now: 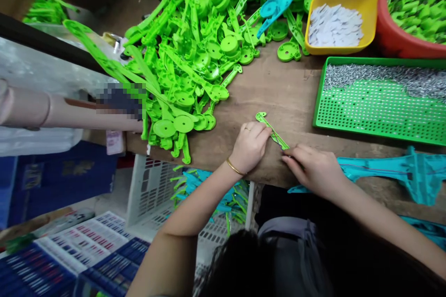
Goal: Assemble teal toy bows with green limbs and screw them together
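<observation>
A slim green plastic part [261, 117] with a hooked upper end lies slanted on the wooden table [272, 79] near its front edge. My left hand [249, 145], with a ring and a gold bangle, has its fingers closed on the part's middle. At the part's lower right end, my right hand [311, 167] is pinched; what sits between its fingertips is too small to make out. A thin dark wire shows along the part between both hands. Right of my right hand lies a blue plastic part [376, 167] with a reddish wire along it.
A big pile of green parts [195, 60] covers the back left. At the right stand a yellow tray [371, 9] of white pieces, a red tub [393, 39] and a green basket [376, 133] of metal screws. Below the edge is a white crate [139, 195].
</observation>
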A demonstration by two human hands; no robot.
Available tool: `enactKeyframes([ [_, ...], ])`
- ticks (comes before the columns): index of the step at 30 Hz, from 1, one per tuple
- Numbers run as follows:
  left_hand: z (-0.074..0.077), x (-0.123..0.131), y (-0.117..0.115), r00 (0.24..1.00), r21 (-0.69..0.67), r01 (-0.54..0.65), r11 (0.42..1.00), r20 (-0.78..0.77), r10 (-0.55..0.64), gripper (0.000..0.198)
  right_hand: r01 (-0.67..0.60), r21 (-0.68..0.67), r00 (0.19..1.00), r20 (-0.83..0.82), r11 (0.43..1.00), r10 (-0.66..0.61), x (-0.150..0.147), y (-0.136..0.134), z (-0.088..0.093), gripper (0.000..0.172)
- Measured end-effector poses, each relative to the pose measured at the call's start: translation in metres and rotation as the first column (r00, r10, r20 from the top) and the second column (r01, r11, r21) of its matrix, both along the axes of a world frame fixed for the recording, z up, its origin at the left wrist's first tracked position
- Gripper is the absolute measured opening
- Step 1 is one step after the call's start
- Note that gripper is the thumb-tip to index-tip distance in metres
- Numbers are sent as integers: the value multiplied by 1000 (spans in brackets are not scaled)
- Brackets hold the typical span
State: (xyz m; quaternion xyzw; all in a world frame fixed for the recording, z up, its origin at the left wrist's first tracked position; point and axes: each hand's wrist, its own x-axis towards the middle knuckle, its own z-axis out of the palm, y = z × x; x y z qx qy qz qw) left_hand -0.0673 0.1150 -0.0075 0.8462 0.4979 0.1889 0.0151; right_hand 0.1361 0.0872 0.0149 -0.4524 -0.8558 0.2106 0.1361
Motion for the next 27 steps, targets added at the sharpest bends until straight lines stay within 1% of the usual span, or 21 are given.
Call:
enactKeyframes([
  [3, 3, 1, -9, 990, 43, 68, 997, -129, -62, 29, 7, -16, 1000, -10, 1000, -7, -1, 0, -1, 30],
  [6, 5, 4, -18, 967, 30, 53, 998, -251, -44, 33, 25, -31, 999, -46, 999, -26, 0, 0, -2, 29],
  [8, 6, 4, -22, 967, 4, 38, 999, -251, -36, 35, 36, -76, 993, -108, 996, -44, 2, 2, 0, 27],
  [11, 9, 1, -22, 993, -73, -4, 997, -119, -5, 30, -3, -238, 977, -206, 971, -47, 8, 7, 9, 27],
  [13, 13, 0, -23, 997, -110, -66, 992, -33, 63, 23, -49, -364, 969, -243, 930, -44, 12, 10, 17, 29],
  [15, 17, 3, -26, 991, -110, -125, 986, 24, 128, 19, -61, -451, 966, -250, 890, -61, 16, 12, 22, 31],
  [16, 18, 5, -29, 988, -102, -133, 986, 59, 140, 18, -52, -476, 967, -245, 878, -75, 17, 12, 23, 32],
  [17, 19, 8, -31, 986, -98, -120, 988, 106, 131, 18, -38, -491, 968, -235, 870, -91, 18, 12, 24, 32],
  [19, 16, 13, -36, 968, -111, -54, 992, 237, 79, 19, 2, -495, 968, -216, 869, -126, 19, 12, 22, 31],
  [22, 7, 17, -40, 908, -147, 40, 988, 418, 25, 16, 56, -483, 967, -192, 874, -168, 21, 11, 20, 30],
  [24, -1, 17, -40, 879, -150, 55, 987, 476, 23, 12, 76, -460, 965, -189, 885, -181, 21, 11, 20, 27],
  [27, -8, 16, -39, 865, -136, 57, 989, 501, 19, 9, 97, -403, 957, -214, 910, -197, 20, 10, 21, 22],
])
